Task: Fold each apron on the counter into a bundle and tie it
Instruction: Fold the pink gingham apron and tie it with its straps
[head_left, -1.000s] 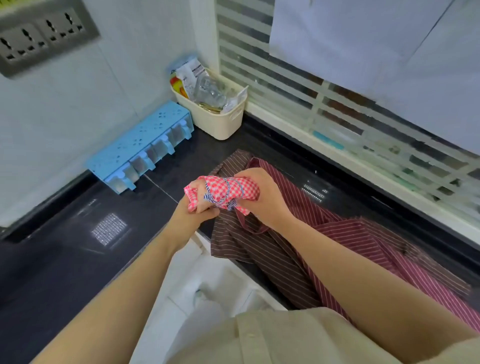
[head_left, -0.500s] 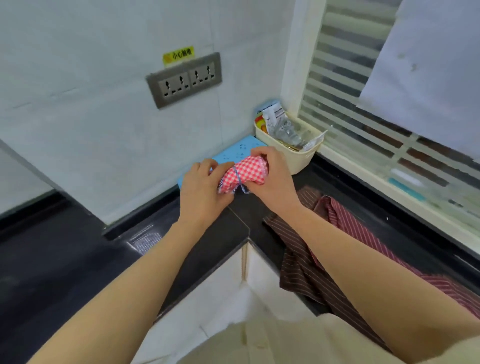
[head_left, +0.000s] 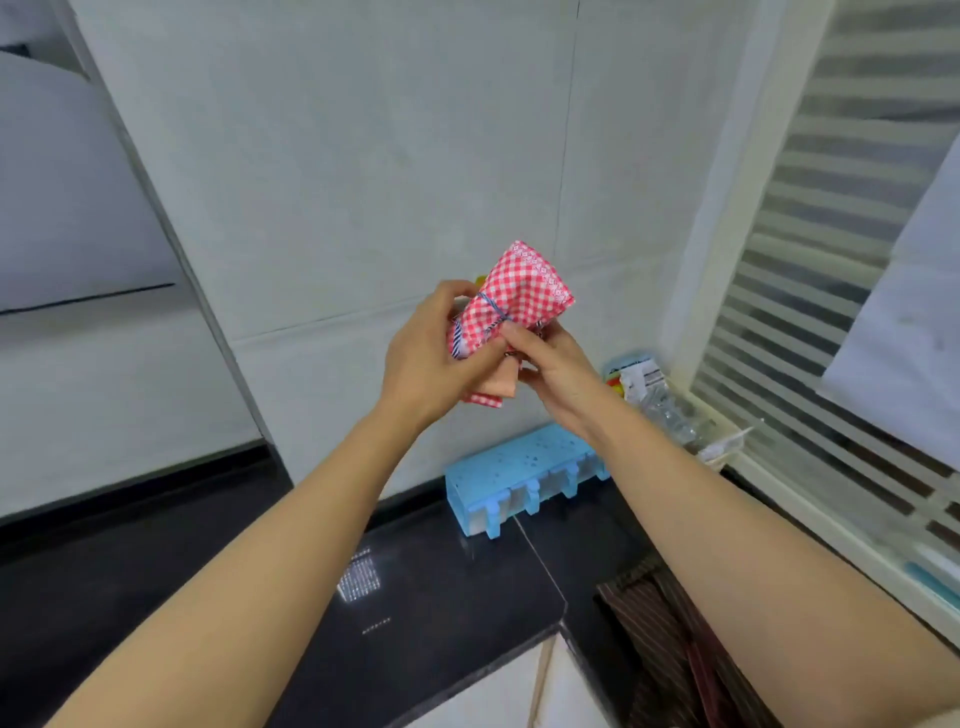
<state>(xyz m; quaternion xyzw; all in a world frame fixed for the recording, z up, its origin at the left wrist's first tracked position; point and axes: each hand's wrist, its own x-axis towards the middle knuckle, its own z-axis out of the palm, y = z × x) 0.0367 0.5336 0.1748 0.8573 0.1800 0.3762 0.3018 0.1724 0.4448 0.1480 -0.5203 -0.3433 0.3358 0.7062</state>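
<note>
Here, at centre-left of the frame, the left hand (head_left: 426, 358) closes its grip around the lower half of a red-checked apron bundle (head_left: 519, 296). Its fingers are curled about the cloth, and the bundle is held in the air against the pale wall, well above the black table (head_left: 457, 597). A blue cord (head_left: 491, 306) rings the middle of the bundle. Just right of centre, the right hand (head_left: 558, 374) pinches that cord between thumb and forefinger where it crosses the fabric, apparently to finish the tie.

The likely trouble is that the cord sits on soft, springy folds. If the pinch lets go before a knot bites, the loop may slacken and the bundle spill open. A loose flap already hangs below the left hand. A hard tug could also slide the cord off the narrower end, and a slip of either grip would drop the bundle onto the table.

Lower right of centre, a blue rack (head_left: 519, 467) stands on the table against the wall, with packets (head_left: 644, 379) beyond it. At the lower right lies a striped apron (head_left: 654, 634), not yet folded, below the window blind (head_left: 841, 260).

The count is two hands, one checked bundle, one cord and one rack. Whether the striped cloth is one apron or two cannot be told.
</note>
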